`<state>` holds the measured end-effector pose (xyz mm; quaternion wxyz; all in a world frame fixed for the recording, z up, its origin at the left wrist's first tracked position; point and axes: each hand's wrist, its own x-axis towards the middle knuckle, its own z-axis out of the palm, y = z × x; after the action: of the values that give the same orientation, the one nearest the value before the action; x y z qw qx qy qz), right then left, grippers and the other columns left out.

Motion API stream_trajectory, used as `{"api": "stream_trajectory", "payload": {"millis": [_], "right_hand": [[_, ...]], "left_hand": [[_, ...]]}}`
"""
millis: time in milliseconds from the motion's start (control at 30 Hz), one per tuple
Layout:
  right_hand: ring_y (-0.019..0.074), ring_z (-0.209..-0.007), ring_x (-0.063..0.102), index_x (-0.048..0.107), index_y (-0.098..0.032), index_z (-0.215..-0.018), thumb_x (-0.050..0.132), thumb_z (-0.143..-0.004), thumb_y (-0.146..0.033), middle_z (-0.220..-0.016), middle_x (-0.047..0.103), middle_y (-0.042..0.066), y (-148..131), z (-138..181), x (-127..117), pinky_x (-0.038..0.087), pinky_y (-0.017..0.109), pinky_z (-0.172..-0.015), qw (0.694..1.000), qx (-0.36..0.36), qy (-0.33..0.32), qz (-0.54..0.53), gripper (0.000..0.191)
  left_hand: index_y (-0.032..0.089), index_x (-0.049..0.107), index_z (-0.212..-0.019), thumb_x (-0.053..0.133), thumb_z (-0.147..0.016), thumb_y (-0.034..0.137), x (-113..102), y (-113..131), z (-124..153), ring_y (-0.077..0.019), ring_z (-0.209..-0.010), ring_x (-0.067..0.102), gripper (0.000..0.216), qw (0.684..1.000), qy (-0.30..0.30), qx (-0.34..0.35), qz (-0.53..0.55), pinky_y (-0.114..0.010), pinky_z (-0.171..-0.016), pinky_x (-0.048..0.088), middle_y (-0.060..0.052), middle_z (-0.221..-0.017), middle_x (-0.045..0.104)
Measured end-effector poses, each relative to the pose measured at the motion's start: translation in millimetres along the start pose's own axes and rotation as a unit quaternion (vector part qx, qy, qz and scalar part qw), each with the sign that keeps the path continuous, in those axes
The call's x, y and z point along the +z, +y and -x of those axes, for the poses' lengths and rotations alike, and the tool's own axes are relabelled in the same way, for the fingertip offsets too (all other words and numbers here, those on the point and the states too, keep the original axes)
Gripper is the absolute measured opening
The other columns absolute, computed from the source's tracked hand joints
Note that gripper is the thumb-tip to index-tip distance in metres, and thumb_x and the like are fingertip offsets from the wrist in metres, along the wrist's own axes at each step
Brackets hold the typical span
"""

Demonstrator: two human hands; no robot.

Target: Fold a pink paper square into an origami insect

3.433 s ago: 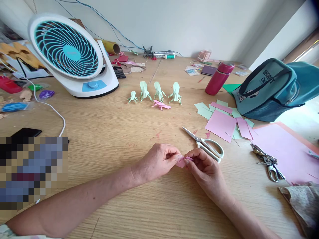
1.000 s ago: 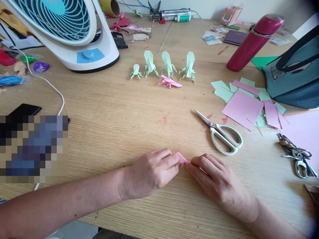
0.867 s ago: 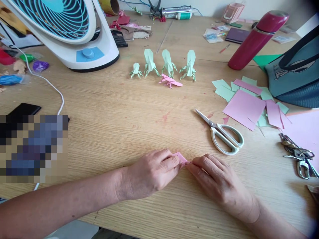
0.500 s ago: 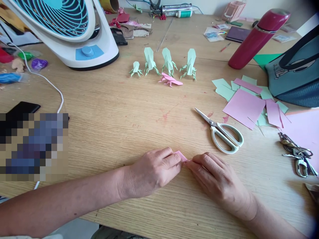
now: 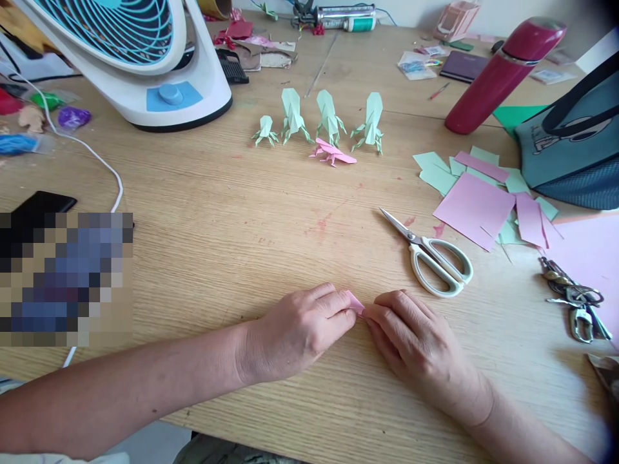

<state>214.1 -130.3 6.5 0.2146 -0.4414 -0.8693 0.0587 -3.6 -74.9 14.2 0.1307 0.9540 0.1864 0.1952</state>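
My left hand [image 5: 302, 325] and my right hand [image 5: 411, 338] meet near the front edge of the wooden table [image 5: 217, 212]. Both pinch a small folded piece of pink paper [image 5: 355, 301] and press it down on the wood; only a corner of it shows between the fingertips. White-handled scissors [image 5: 430, 254] lie just beyond my right hand. Farther back stand several pale green folded paper figures [image 5: 329, 119], with one pink folded figure [image 5: 333, 153] lying in front of them.
A white and teal desk fan [image 5: 145, 64] stands at the back left, its white cable [image 5: 104, 171] running forward. Pink and green paper scraps [image 5: 476, 200], a red flask [image 5: 503, 71], a teal bag [image 5: 575, 148] and keys [image 5: 575, 303] crowd the right side. A black phone [image 5: 41, 203] lies left.
The hands held the pink paper lifted off the table 3.4 s ago; now it is pressed flat on the wood. My fingers have closed a little more over it. The view has tipped downward.
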Motion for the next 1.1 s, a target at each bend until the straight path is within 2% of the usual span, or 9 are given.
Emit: {"api": "stream_trajectory", "payload": {"millis": [133,233,533,833,933,1100], "right_hand": [[0.0175,-0.070,0.051,0.059,-0.018,-0.088,0.047,-0.097,-0.009,-0.080,0.056,0.006,-2.4,-3.6,2.7,0.044,0.031,-0.062,0.998,0.056,0.009,-0.021,0.017],[0.0173,-0.069,0.050,0.057,-0.019,-0.088,0.047,-0.097,-0.011,-0.078,0.055,0.005,-3.1,-4.4,2.8,0.043,0.031,-0.062,0.996,0.081,0.004,-0.035,0.016],[0.0177,-0.070,0.052,0.058,-0.019,-0.087,0.050,-0.096,-0.013,-0.080,0.055,0.004,-4.9,-8.0,0.3,0.044,0.032,-0.064,0.986,0.141,-0.019,-0.089,0.014],[0.0153,-0.071,0.056,0.058,-0.020,-0.090,0.053,-0.097,-0.014,-0.084,0.058,0.004,1.2,-4.7,-5.4,0.047,0.029,-0.063,0.971,0.179,-0.019,-0.158,0.010],[0.0143,-0.071,0.057,0.058,-0.021,-0.093,0.052,-0.096,-0.012,-0.085,0.059,0.004,6.6,1.6,-9.3,0.048,0.028,-0.063,0.969,0.170,-0.010,-0.177,0.011],[0.0146,-0.078,0.059,0.064,-0.019,-0.106,0.053,-0.096,-0.007,-0.092,0.061,0.006,10.1,9.3,-12.7,0.050,0.027,-0.067,0.979,0.092,-0.013,-0.183,0.019]], "left_hand": [[0.016,0.067,-0.098,0.048,-0.099,0.011,4.2,0.9,-7.6,-0.0133,-0.085,0.063,0.020,0.996,-0.010,-0.079,0.029,-0.024,-0.079,0.054,-0.003,-0.092,0.066],[0.017,0.066,-0.092,0.051,-0.098,0.015,6.9,1.2,-12.3,-0.0139,-0.084,0.062,0.016,0.993,-0.016,-0.112,0.043,-0.024,-0.075,0.051,-0.003,-0.089,0.063],[0.016,0.062,-0.086,0.057,-0.094,0.014,8.5,1.7,-17.2,-0.0155,-0.078,0.058,0.010,0.989,-0.025,-0.135,0.046,-0.026,-0.068,0.046,-0.003,-0.086,0.058],[0.016,0.060,-0.084,0.055,-0.096,0.020,12.2,5.0,-19.2,-0.0174,-0.076,0.057,0.015,0.989,-0.035,-0.143,0.017,-0.030,-0.068,0.046,-0.004,-0.085,0.058],[0.016,0.061,-0.084,0.052,-0.099,0.024,11.8,5.8,-19.7,-0.0166,-0.075,0.057,0.020,0.989,-0.027,-0.143,0.017,-0.029,-0.067,0.045,-0.004,-0.085,0.059],[0.015,0.063,-0.084,0.050,-0.100,0.024,11.1,6.3,-20.0,-0.0164,-0.077,0.058,0.022,0.988,-0.031,-0.152,0.023,-0.028,-0.067,0.046,-0.004,-0.085,0.060]]}}
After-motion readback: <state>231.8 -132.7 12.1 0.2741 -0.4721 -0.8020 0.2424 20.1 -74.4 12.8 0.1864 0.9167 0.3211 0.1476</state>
